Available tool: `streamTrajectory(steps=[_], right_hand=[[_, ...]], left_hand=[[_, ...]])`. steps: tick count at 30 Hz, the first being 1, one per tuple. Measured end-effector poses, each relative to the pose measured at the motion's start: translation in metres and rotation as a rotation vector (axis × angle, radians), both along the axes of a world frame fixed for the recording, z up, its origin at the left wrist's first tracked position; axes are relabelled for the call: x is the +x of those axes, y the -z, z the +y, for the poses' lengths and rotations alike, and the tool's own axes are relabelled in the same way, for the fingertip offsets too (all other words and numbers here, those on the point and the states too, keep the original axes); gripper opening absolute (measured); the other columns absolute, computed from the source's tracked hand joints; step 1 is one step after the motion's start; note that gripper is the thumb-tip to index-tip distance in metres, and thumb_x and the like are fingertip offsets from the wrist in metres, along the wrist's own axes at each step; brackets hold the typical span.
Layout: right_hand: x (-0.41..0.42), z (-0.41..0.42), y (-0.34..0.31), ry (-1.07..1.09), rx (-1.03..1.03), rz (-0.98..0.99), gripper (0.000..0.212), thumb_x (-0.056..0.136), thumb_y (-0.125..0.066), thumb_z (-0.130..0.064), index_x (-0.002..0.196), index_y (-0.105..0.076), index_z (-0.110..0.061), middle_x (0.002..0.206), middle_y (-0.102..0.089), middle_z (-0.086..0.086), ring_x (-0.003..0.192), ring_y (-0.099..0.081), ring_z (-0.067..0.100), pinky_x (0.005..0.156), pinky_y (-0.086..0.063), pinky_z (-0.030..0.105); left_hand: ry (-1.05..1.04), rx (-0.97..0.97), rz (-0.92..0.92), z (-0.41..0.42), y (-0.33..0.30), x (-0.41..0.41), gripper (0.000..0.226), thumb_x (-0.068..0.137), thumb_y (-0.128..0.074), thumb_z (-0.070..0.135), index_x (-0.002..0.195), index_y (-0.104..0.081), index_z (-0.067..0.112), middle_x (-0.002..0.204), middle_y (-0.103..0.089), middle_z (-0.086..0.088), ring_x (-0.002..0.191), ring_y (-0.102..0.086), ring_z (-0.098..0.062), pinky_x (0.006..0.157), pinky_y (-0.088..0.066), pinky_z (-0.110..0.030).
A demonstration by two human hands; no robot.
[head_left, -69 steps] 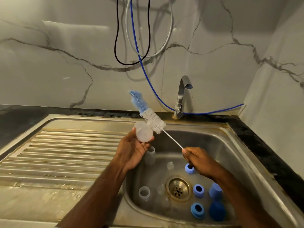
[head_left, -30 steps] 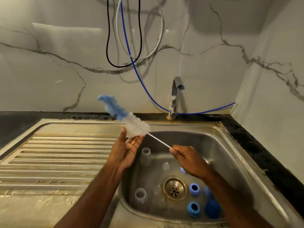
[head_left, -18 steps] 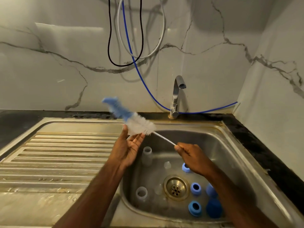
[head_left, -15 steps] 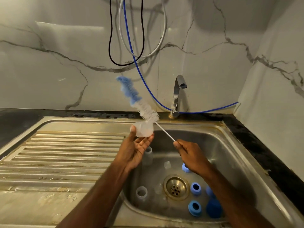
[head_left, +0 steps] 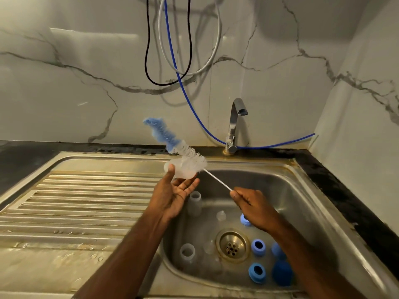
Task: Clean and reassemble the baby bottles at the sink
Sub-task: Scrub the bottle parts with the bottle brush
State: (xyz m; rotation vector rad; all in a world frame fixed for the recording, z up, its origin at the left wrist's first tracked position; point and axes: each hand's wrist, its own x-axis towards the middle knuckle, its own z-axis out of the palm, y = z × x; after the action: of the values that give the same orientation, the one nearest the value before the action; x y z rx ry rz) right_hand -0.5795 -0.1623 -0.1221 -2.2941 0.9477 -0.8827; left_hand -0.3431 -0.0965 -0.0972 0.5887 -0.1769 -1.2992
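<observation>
1. Ribbed steel drainboard (head_left: pixel 82 203) at 9 o'clock, parallel grooves dulled by scale and water spots.
2. Dark speckled stone counter (head_left: pixel 26 152) behind it, under white marble-look wall (head_left: pixel 64 93) with grey veins.
3. Left hand (head_left: pixel 174 195) palm up at centre, over the basin's left rim, thumb and fingertips pinching a clear, frosted, rounded cap (head_left: pixel 179 170).
4. Brush (head_left: pixel 185 157) slanting from 11 o'clock down toward 4: fuzzy blue tip highest, then dense white bristles lying against the cap's top, then a thin white wire stem.
5. Three hoses looping down the wall at 12 o'clock: black (head_left: pixel 148 50), grey (head_left: pixel 213 55), blue (head_left: pixel 190 104), the blue one running on behind the tap toward 3 o'clock.
6. Clear tubular bottle (head_left: pixel 195 202) upright in the basin just below the left fingers; a second (head_left: pixel 187 253) with open round mouth at 6 o'clock, left of the drain.
7. Small clear teat (head_left: pixel 220 215) near the basin's middle, faint against the steel.
8. Brass-toned round drain (head_left: pixel 232 247), perforated, at the basin floor.
9. Curved chrome tap (head_left: pixel 234 124) at 1 o'clock, base ringed with rust-coloured stain.
10. Right hand (head_left: pixel 257 207) curled, thumb and fingers pinching the stem's lower end, above the basin.
11. Blue plastic rings: one (head_left: pixel 245 220) partly hidden under the right hand, two more (head_left: pixel 258 247) (head_left: pixel 257 272) right of the drain at 5 o'clock, holes upward.
12. Two domed blue covers (head_left: pixel 281 272) (head_left: pixel 277 251) beside the rings, matte, the farther one partly hidden by the right forearm.
13. Brushed steel sink (head_left: pixel 313 212) with rounded corners, scuffed and stained along the rim.
</observation>
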Motion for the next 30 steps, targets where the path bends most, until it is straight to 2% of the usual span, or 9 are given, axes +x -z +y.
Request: streamTrajectory(steps=[3,6,8,12,16,19,23,26,30], right_hand=[[-0.006,-0.006,0.003,0.089,0.042,0.013,0.037,0.104,-0.047,-0.035,0.071,-0.052,-0.022,0.055,-0.049,-0.008,0.051,-0.046,0.004,0.055,-0.042,0.031],[-0.017,-0.014,0.002,0.189,0.077,-0.012,0.037,0.105,-0.046,-0.034,0.073,-0.054,-0.017,0.058,-0.050,-0.004,0.054,-0.046,0.004,0.058,-0.043,0.032],[-0.026,-0.017,0.003,0.224,0.131,-0.032,0.038,0.105,-0.045,-0.034,0.075,-0.054,-0.013,0.060,-0.050,-0.003,0.056,-0.046,0.007,0.060,-0.043,0.034],[-0.031,-0.020,0.007,0.271,0.179,-0.006,0.039,0.105,-0.046,-0.034,0.075,-0.054,-0.011,0.057,-0.049,-0.005,0.051,-0.043,0.003,0.060,-0.041,0.031],[-0.031,-0.023,0.012,0.280,0.195,0.059,0.041,0.104,-0.048,-0.036,0.074,-0.054,-0.009,0.056,-0.049,-0.005,0.050,-0.043,0.003,0.059,-0.040,0.031],[-0.032,-0.024,0.014,0.274,0.199,0.107,0.041,0.103,-0.048,-0.036,0.068,-0.050,-0.015,0.056,-0.049,-0.005,0.051,-0.042,0.003,0.058,-0.039,0.030],[-0.037,-0.025,0.015,0.274,0.265,0.133,0.039,0.104,-0.050,-0.033,0.068,-0.054,-0.016,0.062,-0.055,0.000,0.060,-0.050,0.012,0.063,-0.043,0.033],[-0.042,-0.025,0.014,0.292,0.300,0.129,0.036,0.102,-0.053,-0.032,0.070,-0.059,-0.016,0.066,-0.061,-0.002,0.063,-0.055,0.013,0.067,-0.047,0.033],[-0.042,-0.024,0.012,0.289,0.326,0.139,0.034,0.102,-0.053,-0.031,0.072,-0.062,-0.017,0.069,-0.064,0.000,0.068,-0.059,0.015,0.072,-0.049,0.035]], left_hand=[[0.011,0.044,-0.230,0.000,0.006,0.003,0.051,0.095,-0.062,0.026,0.144,-0.046,0.021,0.130,-0.062,-0.019,0.114,-0.066,-0.040,0.084,-0.058,-0.055],[-0.096,0.051,-0.680,0.001,0.007,0.005,0.065,0.094,-0.066,0.015,0.150,-0.039,0.035,0.123,-0.060,0.000,0.110,-0.065,-0.030,0.074,-0.062,-0.045],[-0.121,0.068,-1.049,0.002,0.013,0.006,0.081,0.084,-0.079,0.020,0.149,-0.033,0.034,0.118,-0.058,0.009,0.107,-0.065,-0.020,0.078,-0.063,-0.041],[-0.108,0.066,-1.703,0.002,0.023,0.004,0.076,0.070,-0.090,0.035,0.133,-0.049,0.026,0.115,-0.063,0.008,0.102,-0.064,-0.010,0.086,-0.060,-0.035],[0.000,0.037,-1.900,0.002,0.028,0.003,0.076,0.065,-0.090,0.031,0.132,-0.055,0.022,0.127,-0.060,0.001,0.119,-0.057,-0.019,0.100,-0.052,-0.040],[0.052,0.087,-1.938,0.000,0.033,-0.003,0.069,0.062,-0.088,0.029,0.120,-0.052,0.022,0.121,-0.059,0.003,0.114,-0.057,-0.019,0.094,-0.048,-0.035],[0.143,0.071,-1.931,0.000,0.042,-0.009,0.069,0.062,-0.084,0.020,0.123,-0.052,0.022,0.115,-0.064,0.000,0.108,-0.062,-0.023,0.095,-0.052,-0.045],[0.252,0.174,-2.034,-0.001,0.049,-0.013,0.072,0.057,-0.093,0.024,0.117,-0.052,0.027,0.112,-0.066,0.002,0.105,-0.063,-0.022,0.089,-0.054,-0.042],[0.348,0.325,-2.276,-0.004,0.060,-0.018,0.092,0.058,-0.096,0.027,0.136,-0.047,0.029,0.139,-0.055,0.002,0.124,-0.056,-0.024,0.098,-0.052,-0.043]])
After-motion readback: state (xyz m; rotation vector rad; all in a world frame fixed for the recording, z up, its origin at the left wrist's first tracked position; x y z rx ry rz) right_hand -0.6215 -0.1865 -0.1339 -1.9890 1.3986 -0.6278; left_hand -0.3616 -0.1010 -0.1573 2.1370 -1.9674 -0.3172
